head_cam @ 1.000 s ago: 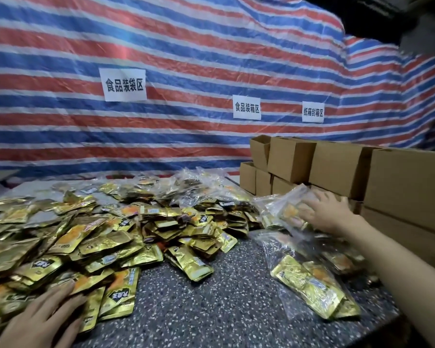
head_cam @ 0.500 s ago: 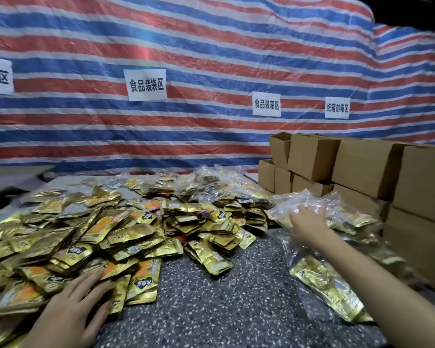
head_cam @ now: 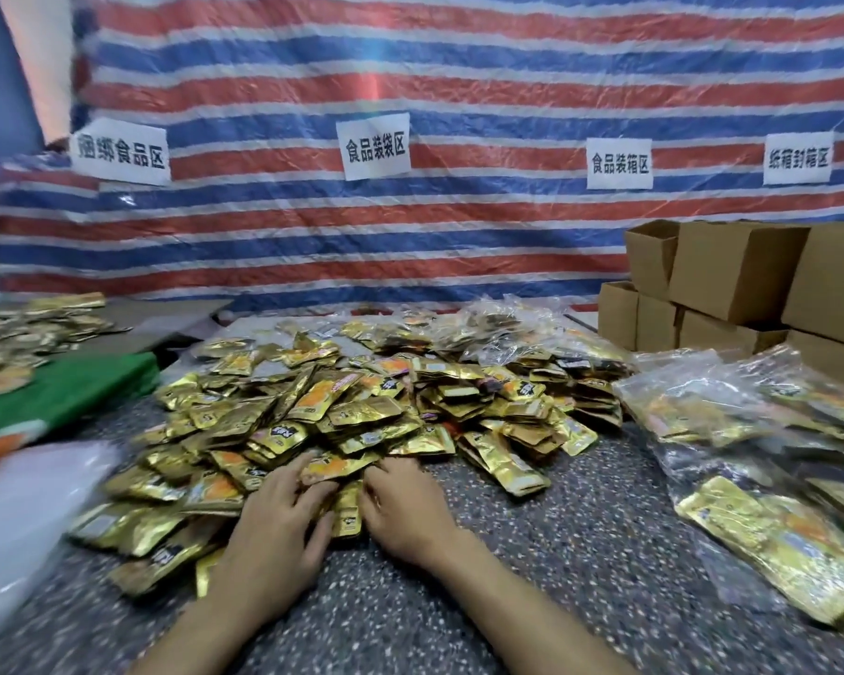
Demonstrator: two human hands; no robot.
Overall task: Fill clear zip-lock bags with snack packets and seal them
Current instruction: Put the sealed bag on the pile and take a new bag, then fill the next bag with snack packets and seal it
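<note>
A big heap of gold snack packets covers the middle of the speckled table. My left hand lies on the heap's near edge, fingers spread over the packets. My right hand is close beside it, its fingertips tucked in among the packets and out of sight. One gold packet sits between the two hands. Clear zip-lock bags stuffed with packets are piled at the right. A blurred stack of empty clear bags lies at the near left.
Brown cardboard boxes are stacked at the back right. A green sheet and a second spread of gold packets lie on the left. A striped tarpaulin with paper signs hangs behind the table.
My right hand has left the filled bags at the right and come to the heap's near edge beside my left hand. The view has swung left.
</note>
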